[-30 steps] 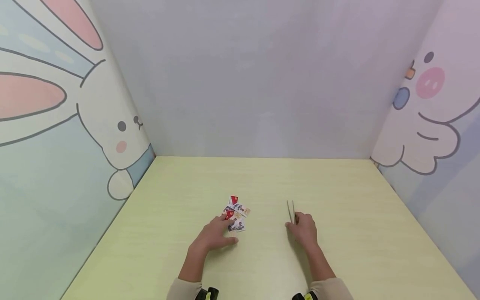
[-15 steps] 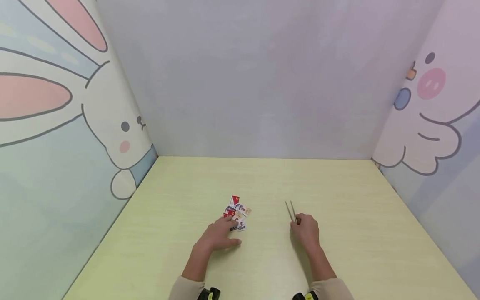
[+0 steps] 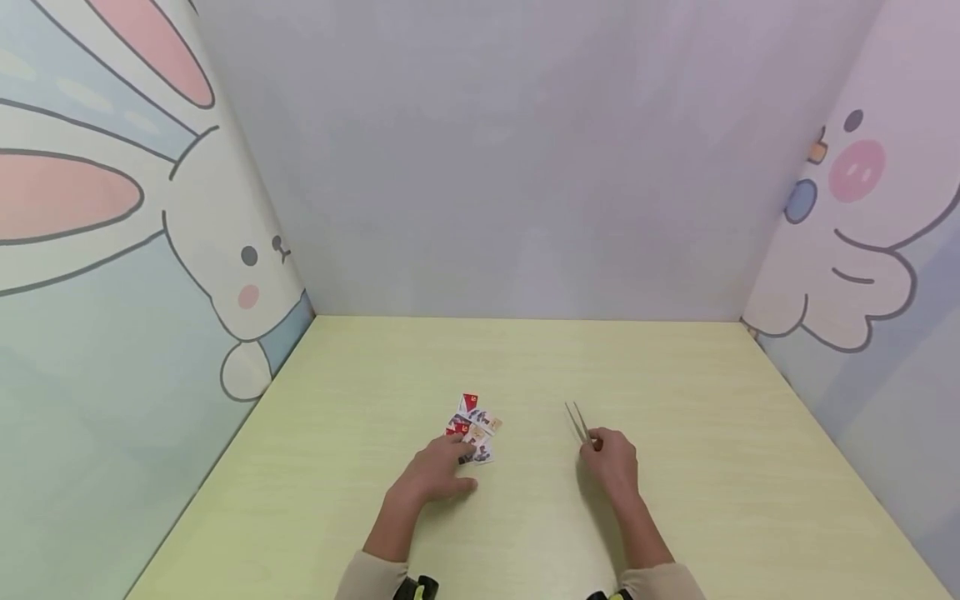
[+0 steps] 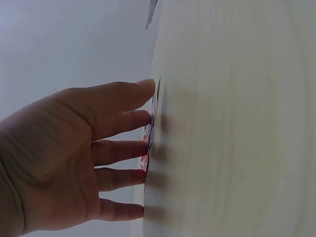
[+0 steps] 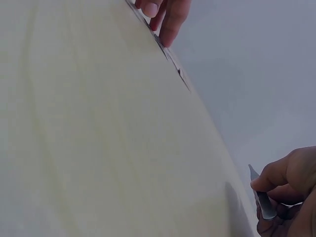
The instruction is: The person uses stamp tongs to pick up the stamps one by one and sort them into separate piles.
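Observation:
A small cluster of overlapping printed paper pieces (image 3: 480,419), red, white and tan, lies flat on the table. My left hand (image 3: 435,471) rests its nearly straight fingertips on the near left part of them and covers some. In the left wrist view, the thumb (image 4: 118,96) of that hand is held apart from the fingers. To the right, my right hand (image 3: 611,460) pinches a pair of metal tweezers (image 3: 575,422), their two tips pointing away and slightly left. In the right wrist view the tweezers (image 5: 265,206) sit between thumb and fingers, apart from the papers (image 5: 173,61).
The pale yellow table (image 3: 697,400) meets a plain grey wall (image 3: 517,167) at the back. A rabbit-print side wall (image 3: 202,250) stands on the left, and a cartoon-print side wall (image 3: 862,233) on the right.
The tweezer tips have swung a little left and come closer together. My left hand stays on the papers with hardly any movement, and the head view has shifted slightly.

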Demonstrator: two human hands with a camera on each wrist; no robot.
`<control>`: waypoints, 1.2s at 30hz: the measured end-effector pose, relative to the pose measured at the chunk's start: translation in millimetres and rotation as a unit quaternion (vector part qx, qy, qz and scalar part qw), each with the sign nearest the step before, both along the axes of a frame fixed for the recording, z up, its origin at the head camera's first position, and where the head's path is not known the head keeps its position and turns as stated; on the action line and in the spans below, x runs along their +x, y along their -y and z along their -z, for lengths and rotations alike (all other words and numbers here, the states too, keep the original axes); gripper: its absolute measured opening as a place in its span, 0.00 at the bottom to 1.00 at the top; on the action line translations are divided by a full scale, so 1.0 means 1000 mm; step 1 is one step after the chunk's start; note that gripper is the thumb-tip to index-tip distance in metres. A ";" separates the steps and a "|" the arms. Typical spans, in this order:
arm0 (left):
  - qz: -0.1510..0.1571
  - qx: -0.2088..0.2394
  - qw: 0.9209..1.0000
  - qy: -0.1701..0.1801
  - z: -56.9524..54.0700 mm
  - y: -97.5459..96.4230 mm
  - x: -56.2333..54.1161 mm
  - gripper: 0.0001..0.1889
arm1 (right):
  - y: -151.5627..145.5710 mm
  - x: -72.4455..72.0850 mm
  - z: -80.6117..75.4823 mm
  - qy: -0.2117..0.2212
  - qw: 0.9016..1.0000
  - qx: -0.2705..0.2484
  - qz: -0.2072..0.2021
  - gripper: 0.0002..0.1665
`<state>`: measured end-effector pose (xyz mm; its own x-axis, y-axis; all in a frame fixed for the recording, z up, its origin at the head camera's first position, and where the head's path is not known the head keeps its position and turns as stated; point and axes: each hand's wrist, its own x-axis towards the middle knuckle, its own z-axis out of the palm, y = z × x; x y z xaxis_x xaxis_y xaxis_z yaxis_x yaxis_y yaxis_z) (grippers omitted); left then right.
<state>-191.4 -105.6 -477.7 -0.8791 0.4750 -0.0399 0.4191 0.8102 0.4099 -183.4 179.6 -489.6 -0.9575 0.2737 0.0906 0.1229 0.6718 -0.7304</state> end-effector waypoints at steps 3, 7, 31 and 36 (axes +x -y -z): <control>-0.001 -0.005 1.000 -0.006 0.001 0.000 0.000 0.25 | 0.003 0.002 -0.003 -0.009 1.000 -0.008 0.000 0.17; -0.002 -0.009 1.000 -0.007 0.000 -0.001 0.002 0.25 | 0.004 0.004 -0.006 -0.027 0.999 -0.021 -0.005 0.16; -0.003 -0.014 1.000 -0.003 -0.002 -0.002 -0.001 0.26 | -0.001 -0.001 -0.008 -0.061 0.995 -0.044 -0.068 0.10; 0.001 -0.014 1.000 -0.004 -0.003 -0.003 -0.002 0.25 | 0.001 -0.005 -0.005 -0.062 0.992 -0.042 -0.097 0.12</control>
